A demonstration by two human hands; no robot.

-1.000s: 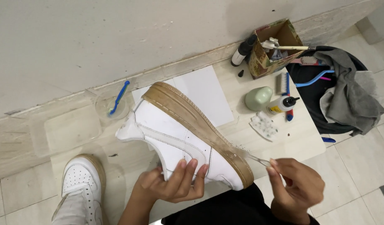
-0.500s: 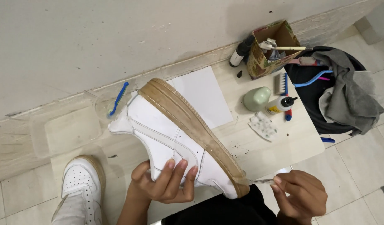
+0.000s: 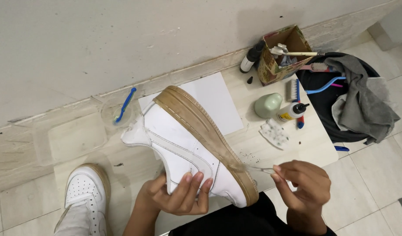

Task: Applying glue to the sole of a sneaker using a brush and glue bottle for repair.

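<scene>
My left hand (image 3: 178,195) grips the side of a white sneaker (image 3: 181,147), held up on edge over my lap with its tan rubber sole (image 3: 205,131) facing right. My right hand (image 3: 305,186) pinches a small clear brush (image 3: 258,168) whose bristles touch the sole near the toe end. Both hands are low in the view, close together.
A second white sneaker (image 3: 84,194) lies on the floor at lower left. A white sheet of paper (image 3: 209,102), a clear dish with a blue brush (image 3: 122,107), a cardboard box of brushes (image 3: 281,54), a green bottle (image 3: 268,105), a glue bottle (image 3: 291,112) and a black basin with grey cloth (image 3: 358,105) lie beyond.
My right hand dropped away from the sole and has come back up, bringing the clear brush against it again. The sneaker shifted slightly left and down in my left hand.
</scene>
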